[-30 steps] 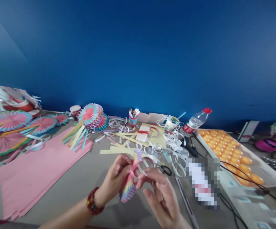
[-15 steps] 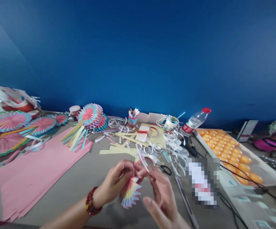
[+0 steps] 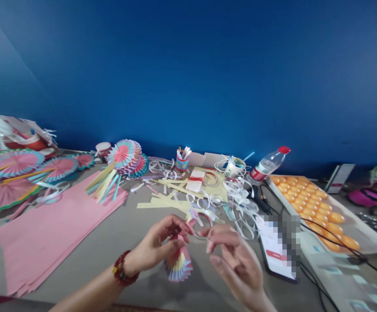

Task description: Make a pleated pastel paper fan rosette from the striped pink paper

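My left hand (image 3: 157,245), with a red bead bracelet at the wrist, pinches a small pleated paper fan (image 3: 179,266) in pink, yellow and lilac. Its folds spread out below the fingers, and a narrower pleated end shows above them. The fan's middle is partly hidden by my fingers. To the right of it, my right hand (image 3: 237,264) hovers apart from the fan, fingers loosely bent and thumb held away, with nothing visible between them. Behind the hands lie cut yellow paper strips (image 3: 162,203) and curled white paper strips (image 3: 245,221).
Pink paper sheets (image 3: 54,229) lie left, with finished paper rosettes (image 3: 123,154) beyond. A pen cup (image 3: 182,163) and a tilted bottle (image 3: 268,166) stand at the back. On the right are a phone (image 3: 274,249), black cables and a tray of orange balls (image 3: 318,208).
My right hand has drawn back to the right, away from the fan. The white strip seen by its fingers no longer shows there. My left hand keeps its hold on the fan.
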The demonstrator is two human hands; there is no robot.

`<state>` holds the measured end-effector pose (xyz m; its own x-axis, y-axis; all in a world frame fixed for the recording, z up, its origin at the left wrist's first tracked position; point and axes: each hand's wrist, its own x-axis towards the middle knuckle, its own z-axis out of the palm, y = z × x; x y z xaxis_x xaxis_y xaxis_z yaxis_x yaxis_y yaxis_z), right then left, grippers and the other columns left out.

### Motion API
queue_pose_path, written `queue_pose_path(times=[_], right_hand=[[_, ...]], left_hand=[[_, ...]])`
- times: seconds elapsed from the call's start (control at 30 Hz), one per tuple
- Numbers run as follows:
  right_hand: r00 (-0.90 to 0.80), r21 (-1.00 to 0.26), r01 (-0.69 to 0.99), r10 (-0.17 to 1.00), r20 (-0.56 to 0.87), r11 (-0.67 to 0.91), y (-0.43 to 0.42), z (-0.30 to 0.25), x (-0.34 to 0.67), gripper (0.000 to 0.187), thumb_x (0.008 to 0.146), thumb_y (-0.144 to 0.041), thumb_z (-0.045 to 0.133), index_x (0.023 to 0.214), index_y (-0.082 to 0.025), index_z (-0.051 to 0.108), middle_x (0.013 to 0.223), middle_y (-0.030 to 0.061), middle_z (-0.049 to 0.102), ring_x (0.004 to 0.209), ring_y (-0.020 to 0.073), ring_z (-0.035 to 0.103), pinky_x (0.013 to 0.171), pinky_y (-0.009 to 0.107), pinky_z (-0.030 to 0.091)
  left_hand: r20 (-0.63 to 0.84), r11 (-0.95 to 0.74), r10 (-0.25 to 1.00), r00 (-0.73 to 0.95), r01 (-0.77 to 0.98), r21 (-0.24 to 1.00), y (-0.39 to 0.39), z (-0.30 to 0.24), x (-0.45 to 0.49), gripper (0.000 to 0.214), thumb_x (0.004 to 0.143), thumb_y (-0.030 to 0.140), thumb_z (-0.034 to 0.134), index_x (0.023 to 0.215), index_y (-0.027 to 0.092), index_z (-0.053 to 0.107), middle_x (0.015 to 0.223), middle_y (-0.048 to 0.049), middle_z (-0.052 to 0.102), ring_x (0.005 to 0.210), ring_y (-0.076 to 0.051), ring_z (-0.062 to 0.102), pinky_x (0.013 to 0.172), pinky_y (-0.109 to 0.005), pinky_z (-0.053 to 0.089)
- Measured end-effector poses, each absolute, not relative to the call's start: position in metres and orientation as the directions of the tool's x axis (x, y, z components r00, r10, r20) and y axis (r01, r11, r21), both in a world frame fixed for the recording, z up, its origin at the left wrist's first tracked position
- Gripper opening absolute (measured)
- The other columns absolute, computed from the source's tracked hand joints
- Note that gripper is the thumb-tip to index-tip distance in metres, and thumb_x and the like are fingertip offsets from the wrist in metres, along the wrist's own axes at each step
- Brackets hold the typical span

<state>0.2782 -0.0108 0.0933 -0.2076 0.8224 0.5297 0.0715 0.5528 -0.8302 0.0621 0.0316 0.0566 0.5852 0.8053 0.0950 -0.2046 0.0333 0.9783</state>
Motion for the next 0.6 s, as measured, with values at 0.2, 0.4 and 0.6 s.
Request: queue_pose_path(times=[0.2, 0.4, 0.6], right_hand=[[-0.263, -0.891, 0.281, 0.921, 0.287, 0.358, 0.007, 0.113, 0.292, 0.008, 0.090, -0.025, 0.061, 0.083, -0.022, 0.060, 0.097, 0.0051, 0.057, 0.092, 0.0194, 0.059, 0.083, 0.031, 0.047], [-0.310, -0.856, 0.412, 0.932, 0.188, 0.311, 0.015, 0.116, 0.290, 0.012, 0.088, -0.029, 0.061, 0.079, -0.021, 0.061, 0.104, 0.0066, 0.058, 0.101, 0.0223, 0.057, 0.089, 0.035, 0.044], [-0.338, -0.828, 0.460, 0.926, 0.170, 0.320, 0.020, 0.115, 0.287, 0.009, 0.087, -0.025, 0.061, 0.079, -0.021, 0.062, 0.101, 0.0057, 0.059, 0.102, 0.0224, 0.057, 0.090, 0.036, 0.043]], left_hand=[[0.052, 0.098, 0.751, 0.659, -0.188, 0.977, 0.034, 0.061, 0.061, 0.026, 0.092, 0.031, 0.060, 0.113, 0.015, 0.058, 0.107, -0.0103, 0.060, 0.095, -0.017, 0.059, 0.084, -0.028, 0.047], [-0.006, 0.245, 0.703, 0.711, -0.235, 0.941, 0.033, 0.059, 0.064, 0.030, 0.090, 0.033, 0.063, 0.116, 0.018, 0.058, 0.107, -0.0093, 0.059, 0.096, -0.018, 0.062, 0.084, -0.029, 0.049], [-0.016, 0.280, 0.685, 0.729, -0.243, 0.929, 0.032, 0.062, 0.064, 0.033, 0.090, 0.033, 0.064, 0.118, 0.017, 0.058, 0.106, -0.0111, 0.063, 0.097, -0.019, 0.063, 0.083, -0.029, 0.050]])
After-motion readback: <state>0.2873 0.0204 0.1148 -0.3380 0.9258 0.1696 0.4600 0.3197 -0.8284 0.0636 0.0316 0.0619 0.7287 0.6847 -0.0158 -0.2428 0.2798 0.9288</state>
